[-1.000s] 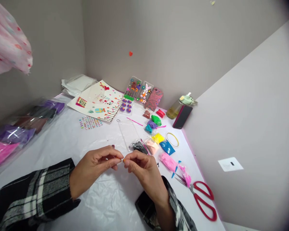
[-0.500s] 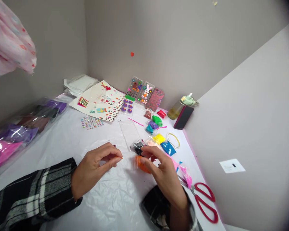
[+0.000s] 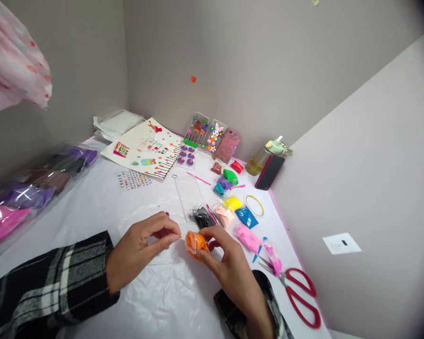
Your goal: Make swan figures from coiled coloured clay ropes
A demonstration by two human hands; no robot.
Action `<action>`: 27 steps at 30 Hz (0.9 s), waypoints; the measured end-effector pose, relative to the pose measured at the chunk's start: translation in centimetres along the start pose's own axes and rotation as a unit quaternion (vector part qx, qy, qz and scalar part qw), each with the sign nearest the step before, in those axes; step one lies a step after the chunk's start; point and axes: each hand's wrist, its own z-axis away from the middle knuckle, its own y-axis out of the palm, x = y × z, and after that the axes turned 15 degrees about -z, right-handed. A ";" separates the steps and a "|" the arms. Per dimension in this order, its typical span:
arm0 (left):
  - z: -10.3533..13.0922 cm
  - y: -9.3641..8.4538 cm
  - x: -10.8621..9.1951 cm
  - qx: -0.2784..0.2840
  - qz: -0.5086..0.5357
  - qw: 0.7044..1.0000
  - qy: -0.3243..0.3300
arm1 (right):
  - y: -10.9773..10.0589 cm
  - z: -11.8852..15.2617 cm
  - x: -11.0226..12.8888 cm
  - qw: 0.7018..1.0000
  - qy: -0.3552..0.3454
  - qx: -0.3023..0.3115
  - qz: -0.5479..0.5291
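My left hand is closed in a pinch over the white sheet, with a tiny bit of orange at its fingertips. Just to its right, my right hand grips a plastic-wrapped packet of orange clay between thumb and fingers. Behind the orange packet lies a packet of black clay, at the lower end of a clear phone case. Peach clay, yellow clay and blue clay lie beyond my right hand. Pink clay is to its right.
Red-handled scissors lie at the right edge. A bottle and a phone stand against the wall. Decorated cases and a decorated sheet are at the back. Large clay bags line the left side.
My right hand has moved down and closed on the orange packet, which is now nearer my left hand. The peach and pink packets show more fully. My left hand has barely moved.
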 end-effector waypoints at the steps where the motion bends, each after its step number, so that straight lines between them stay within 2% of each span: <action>1: 0.0 0.1 0.0 -0.007 -0.010 1.000 0.025 | 0.2 0.0 0.1 1.000 0.008 0.004 -0.021; 4: 0.1 0.3 0.2 -0.027 -0.051 0.992 0.114 | 0.7 0.1 0.1 0.998 0.022 0.016 -0.054; 8: 0.5 0.3 0.9 -0.039 -0.162 0.964 0.207 | 1.1 -0.2 0.2 0.997 0.031 0.004 -0.073; 12: 1.2 0.2 1.2 -0.048 -0.257 0.933 0.248 | 1.1 -0.4 0.4 0.992 0.042 0.001 -0.117; 15: 1.5 0.0 1.0 -0.058 -0.244 0.934 0.253 | 1.0 -0.4 0.7 0.989 0.060 0.001 -0.132; 18: 1.1 -0.6 0.5 -0.054 -0.152 0.968 0.192 | 0.5 -0.1 0.7 0.995 0.063 -0.013 -0.073; 21: 0.0 -1.7 -0.2 -0.038 -0.004 0.999 0.020 | -0.7 0.5 0.3 0.992 0.029 -0.038 0.113; 24: -1.1 -2.9 -0.7 -0.031 0.117 0.984 -0.130 | -1.9 1.1 -0.2 0.949 -0.002 -0.053 0.312; 27: -1.8 -3.5 -0.5 -0.030 0.177 0.967 -0.181 | -1.9 1.3 0.5 0.914 -0.043 -0.055 0.400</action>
